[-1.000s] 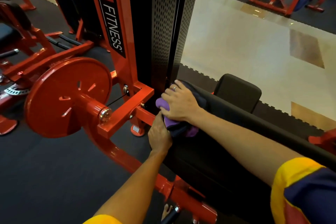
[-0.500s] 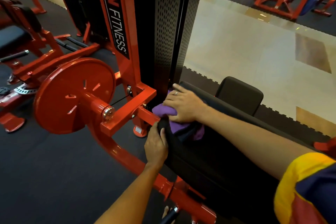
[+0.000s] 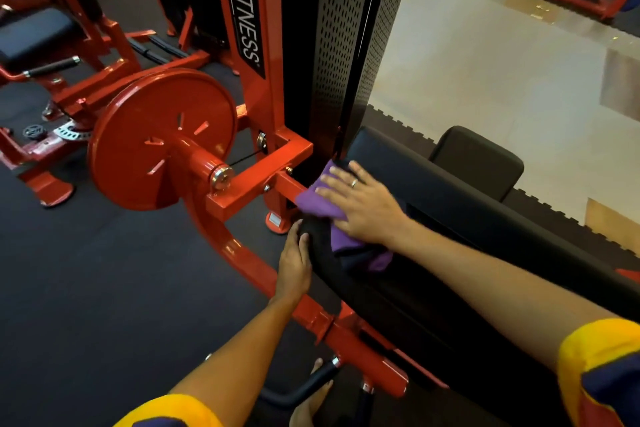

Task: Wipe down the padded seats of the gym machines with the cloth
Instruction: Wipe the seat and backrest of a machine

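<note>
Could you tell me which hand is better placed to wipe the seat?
Right: the right hand lies flat on the purple cloth on the padded seat; the left hand merely touches its end.

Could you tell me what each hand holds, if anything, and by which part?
Nothing is gripped. The right hand presses flat on the purple cloth over the black pad; the left hand rests straight-fingered against the pad's side edge.
</note>
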A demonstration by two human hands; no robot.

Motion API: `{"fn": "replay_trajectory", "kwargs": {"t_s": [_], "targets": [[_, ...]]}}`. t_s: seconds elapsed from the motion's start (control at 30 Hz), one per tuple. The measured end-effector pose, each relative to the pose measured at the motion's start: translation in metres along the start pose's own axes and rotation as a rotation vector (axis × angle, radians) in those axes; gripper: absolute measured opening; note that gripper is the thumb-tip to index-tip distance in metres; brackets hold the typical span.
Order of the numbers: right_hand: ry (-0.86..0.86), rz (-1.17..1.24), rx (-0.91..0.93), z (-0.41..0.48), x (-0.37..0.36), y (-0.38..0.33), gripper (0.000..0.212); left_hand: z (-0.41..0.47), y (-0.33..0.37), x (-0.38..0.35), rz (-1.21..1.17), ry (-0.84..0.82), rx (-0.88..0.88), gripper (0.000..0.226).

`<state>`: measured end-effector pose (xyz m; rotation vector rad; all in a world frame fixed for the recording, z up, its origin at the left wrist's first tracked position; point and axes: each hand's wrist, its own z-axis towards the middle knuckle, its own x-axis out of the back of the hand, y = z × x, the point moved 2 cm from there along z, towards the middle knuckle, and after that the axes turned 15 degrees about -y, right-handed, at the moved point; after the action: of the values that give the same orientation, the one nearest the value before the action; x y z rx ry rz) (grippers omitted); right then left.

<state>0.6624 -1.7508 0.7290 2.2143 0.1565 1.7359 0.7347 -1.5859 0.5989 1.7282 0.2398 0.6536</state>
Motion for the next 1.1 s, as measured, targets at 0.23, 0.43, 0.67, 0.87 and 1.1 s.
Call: {"fn": "replay_trajectory", "kwargs": {"t_s": [0.23,0.43,0.67,0.87,1.1], "targets": [[-0.039,0.169,-0.147,0.018,-0.003,-0.064,0.063,-0.035,-0.021,0.021,0.117,0.031,0.119,0.032],[-0.090,0.098,0.136,-0.013,-0.030,-0.088,0.074,-0.048,-0.012,0.036,0.147,0.047,0.172,0.030],[-0.198,0.236,-0.110,0.026,-0.009,-0.102,0.064,-0.056,0.000,0.051,0.156,0.068,0.147,0.031],[-0.067,0.149,-0.020,-0.063,-0.057,-0.120,0.098,-0.070,0.004,0.056,0.127,0.010,0.129,0.031],[-0.177,0.050,-0.092,-0.070,-0.058,-0.129,0.100,-0.093,0.007,0.060,0.070,-0.017,0.106,0.033]]}}
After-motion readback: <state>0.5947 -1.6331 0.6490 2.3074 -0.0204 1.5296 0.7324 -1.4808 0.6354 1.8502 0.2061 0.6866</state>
